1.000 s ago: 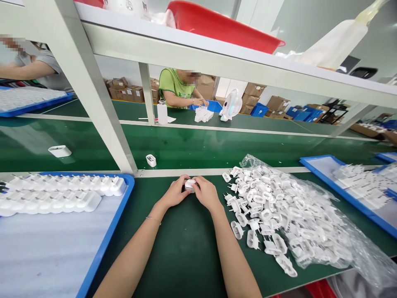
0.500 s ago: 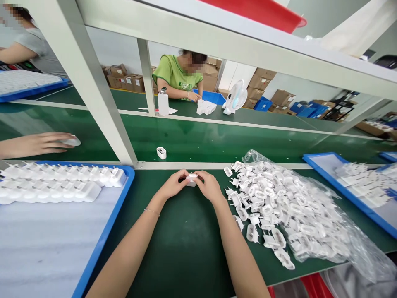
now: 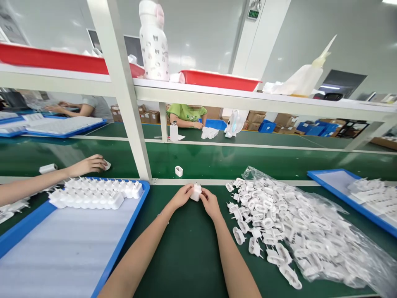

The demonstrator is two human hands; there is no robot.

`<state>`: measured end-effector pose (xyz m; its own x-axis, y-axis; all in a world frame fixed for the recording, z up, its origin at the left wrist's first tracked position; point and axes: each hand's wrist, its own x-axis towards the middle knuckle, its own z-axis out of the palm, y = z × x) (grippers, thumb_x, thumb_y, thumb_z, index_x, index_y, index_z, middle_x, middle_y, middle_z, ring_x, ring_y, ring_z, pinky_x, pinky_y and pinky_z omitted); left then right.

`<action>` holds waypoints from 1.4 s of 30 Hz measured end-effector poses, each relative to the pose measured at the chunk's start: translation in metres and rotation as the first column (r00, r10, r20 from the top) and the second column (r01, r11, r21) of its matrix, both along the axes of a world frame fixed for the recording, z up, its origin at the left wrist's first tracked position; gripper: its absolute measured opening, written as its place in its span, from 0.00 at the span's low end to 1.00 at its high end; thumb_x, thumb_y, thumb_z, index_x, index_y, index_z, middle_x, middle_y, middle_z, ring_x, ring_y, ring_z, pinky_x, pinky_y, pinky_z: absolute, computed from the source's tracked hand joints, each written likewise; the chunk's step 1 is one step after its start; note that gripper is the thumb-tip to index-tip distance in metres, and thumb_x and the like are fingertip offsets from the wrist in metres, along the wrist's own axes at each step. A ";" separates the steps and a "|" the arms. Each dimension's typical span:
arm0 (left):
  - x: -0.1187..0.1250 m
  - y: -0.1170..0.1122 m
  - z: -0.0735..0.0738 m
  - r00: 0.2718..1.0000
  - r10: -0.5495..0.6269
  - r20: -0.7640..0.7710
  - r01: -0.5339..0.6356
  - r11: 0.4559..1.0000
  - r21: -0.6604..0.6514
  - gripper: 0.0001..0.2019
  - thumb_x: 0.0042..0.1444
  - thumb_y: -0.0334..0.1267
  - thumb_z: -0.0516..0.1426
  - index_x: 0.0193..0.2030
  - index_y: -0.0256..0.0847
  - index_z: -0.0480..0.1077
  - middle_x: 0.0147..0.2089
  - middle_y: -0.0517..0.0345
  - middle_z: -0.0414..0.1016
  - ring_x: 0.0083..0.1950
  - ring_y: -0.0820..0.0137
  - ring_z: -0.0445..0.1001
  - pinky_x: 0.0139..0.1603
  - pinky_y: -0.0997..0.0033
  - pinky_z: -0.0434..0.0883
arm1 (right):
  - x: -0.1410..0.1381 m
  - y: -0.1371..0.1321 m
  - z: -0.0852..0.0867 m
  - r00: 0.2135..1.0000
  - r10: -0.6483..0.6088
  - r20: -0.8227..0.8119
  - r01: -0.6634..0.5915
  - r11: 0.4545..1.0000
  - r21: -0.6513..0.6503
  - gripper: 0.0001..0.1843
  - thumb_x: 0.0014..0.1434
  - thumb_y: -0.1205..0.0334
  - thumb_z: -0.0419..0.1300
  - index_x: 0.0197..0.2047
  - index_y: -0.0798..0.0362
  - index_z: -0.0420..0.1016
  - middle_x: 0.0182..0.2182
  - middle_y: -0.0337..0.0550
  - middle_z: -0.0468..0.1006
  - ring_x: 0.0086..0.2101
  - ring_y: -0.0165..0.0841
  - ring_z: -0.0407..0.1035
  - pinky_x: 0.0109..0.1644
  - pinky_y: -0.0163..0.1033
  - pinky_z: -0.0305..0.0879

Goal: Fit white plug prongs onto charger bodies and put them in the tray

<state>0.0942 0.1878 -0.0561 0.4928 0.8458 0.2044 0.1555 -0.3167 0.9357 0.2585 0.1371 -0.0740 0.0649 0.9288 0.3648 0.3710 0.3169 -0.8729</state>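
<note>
A white plug adapter (image 3: 196, 193), pins pointing up, is pinched between my two hands just above the green bench. My left hand (image 3: 182, 196) grips its left side with thumb and fingers closed. On its right side, the fingertips of my right hand (image 3: 211, 203) are pressed against it. To the right lies a heap of white plug caps with pins (image 3: 263, 211), partly on clear plastic. Left of my arms stands a blue-rimmed tray (image 3: 136, 219) with rows of white plug adapters (image 3: 93, 194) at its far end.
A single white housing (image 3: 179, 171) rests on the green strip beyond my hands. At left, a co-worker's hand (image 3: 93, 164) holds a white piece. A metal post (image 3: 130, 107) and an overhead shelf (image 3: 211, 93) cross ahead. Another blue tray (image 3: 350, 198) stands at right.
My view has tilted up, showing the shelf with a bottle and red trays. The plug adapter has turned to show more of its body. The co-worker's hand at left has shifted.
</note>
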 end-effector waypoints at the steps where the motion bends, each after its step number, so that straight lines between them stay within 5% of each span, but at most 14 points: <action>1: 0.000 -0.001 0.001 1.000 0.019 -0.006 -0.019 1.000 -0.007 0.12 0.56 0.46 0.53 0.36 0.38 0.67 0.36 0.57 0.71 0.39 0.67 0.68 0.45 0.66 0.65 | -0.001 -0.001 0.000 1.000 0.008 -0.025 -0.008 1.000 0.000 0.15 0.57 0.58 0.52 0.45 0.51 0.73 0.34 0.43 0.78 0.33 0.36 0.71 0.39 0.41 0.67; 9: 0.006 -0.033 0.013 0.974 0.217 0.070 -0.210 0.973 -0.099 0.20 0.61 0.53 0.44 0.44 0.37 0.63 0.36 0.54 0.71 0.35 0.68 0.71 0.36 0.68 0.69 | -0.026 -0.017 0.014 0.994 -0.022 -0.108 0.037 0.990 0.133 0.32 0.46 0.60 0.63 0.55 0.49 0.62 0.51 0.48 0.69 0.43 0.39 0.68 0.45 0.43 0.66; 14: 0.009 -0.052 0.031 0.968 0.068 0.244 -0.064 0.998 -0.024 0.24 0.56 0.51 0.53 0.56 0.43 0.57 0.55 0.47 0.67 0.51 0.62 0.70 0.49 0.63 0.69 | -0.020 -0.020 0.022 0.982 0.052 -0.181 -0.017 0.981 0.192 0.26 0.53 0.62 0.59 0.55 0.49 0.61 0.49 0.47 0.69 0.44 0.38 0.67 0.45 0.41 0.65; 19: -0.002 -0.058 0.042 0.973 0.131 0.187 -0.098 0.980 -0.176 0.19 0.56 0.49 0.53 0.50 0.40 0.60 0.45 0.49 0.73 0.43 0.63 0.74 0.40 0.64 0.71 | -0.022 -0.026 0.024 0.991 0.113 -0.072 -0.101 0.982 0.158 0.24 0.51 0.59 0.62 0.52 0.47 0.65 0.46 0.46 0.71 0.42 0.40 0.67 0.42 0.41 0.65; 22: -0.042 -0.067 0.044 0.955 0.297 0.016 -0.297 0.948 0.114 0.12 0.57 0.44 0.53 0.44 0.41 0.62 0.46 0.50 0.72 0.44 0.64 0.73 0.43 0.64 0.70 | -0.030 -0.030 0.018 0.967 0.248 -0.060 -0.239 0.962 0.129 0.30 0.54 0.57 0.59 0.59 0.45 0.58 0.51 0.46 0.69 0.46 0.41 0.66 0.46 0.43 0.64; 25: -0.113 -0.078 0.039 0.762 0.619 -0.189 -0.438 0.708 0.553 0.08 0.58 0.42 0.51 0.41 0.42 0.64 0.47 0.50 0.70 0.50 0.62 0.70 0.50 0.62 0.68 | -0.033 -0.020 0.008 0.972 0.194 -0.133 -0.188 0.981 0.058 0.30 0.60 0.55 0.52 0.64 0.45 0.49 0.55 0.48 0.65 0.47 0.39 0.66 0.47 0.44 0.64; 28: -0.183 -0.083 0.028 0.521 0.784 -0.338 -0.347 0.556 0.755 0.09 0.60 0.41 0.49 0.43 0.42 0.65 0.49 0.48 0.69 0.51 0.60 0.70 0.46 0.62 0.70 | -0.029 0.011 -0.001 0.988 -0.075 -0.132 0.066 0.995 -0.071 0.32 0.60 0.51 0.51 0.64 0.50 0.49 0.55 0.51 0.65 0.47 0.42 0.66 0.45 0.44 0.65; 32: -0.231 -0.080 0.010 0.332 0.838 -0.433 -0.128 0.495 0.860 0.10 0.61 0.40 0.47 0.43 0.44 0.68 0.46 0.50 0.71 0.47 0.60 0.72 0.40 0.64 0.71 | -0.026 0.068 -0.003 0.963 -0.263 0.050 0.266 0.961 -0.074 0.35 0.55 0.54 0.57 0.63 0.55 0.53 0.54 0.56 0.66 0.53 0.49 0.61 0.44 0.46 0.64; 36: -0.244 -0.076 0.002 0.263 0.860 -0.437 0.038 0.443 0.895 0.15 0.59 0.40 0.49 0.50 0.48 0.69 0.44 0.50 0.73 0.47 0.57 0.71 0.41 0.59 0.69 | -0.030 0.113 0.010 0.918 -0.339 0.204 0.357 0.932 -0.060 0.31 0.52 0.64 0.59 0.59 0.54 0.59 0.49 0.58 0.70 0.49 0.49 0.65 0.40 0.46 0.65; 39: -0.252 -0.073 -0.001 0.273 0.861 -0.428 0.100 0.417 0.903 0.18 0.59 0.40 0.47 0.53 0.51 0.68 0.44 0.50 0.73 0.47 0.56 0.70 0.43 0.57 0.67 | -0.027 0.127 0.026 0.896 -0.332 0.294 0.371 0.925 -0.085 0.19 0.53 0.66 0.60 0.49 0.52 0.69 0.43 0.54 0.72 0.42 0.43 0.70 0.38 0.42 0.66; 42: -0.249 -0.072 -0.002 0.202 0.884 -0.422 0.048 0.422 0.905 0.18 0.61 0.40 0.44 0.53 0.51 0.70 0.45 0.49 0.73 0.48 0.57 0.69 0.45 0.54 0.64 | -0.020 0.120 0.039 0.884 -0.236 0.404 0.310 0.942 -0.129 0.12 0.59 0.58 0.58 0.44 0.54 0.70 0.40 0.49 0.73 0.37 0.36 0.70 0.38 0.41 0.67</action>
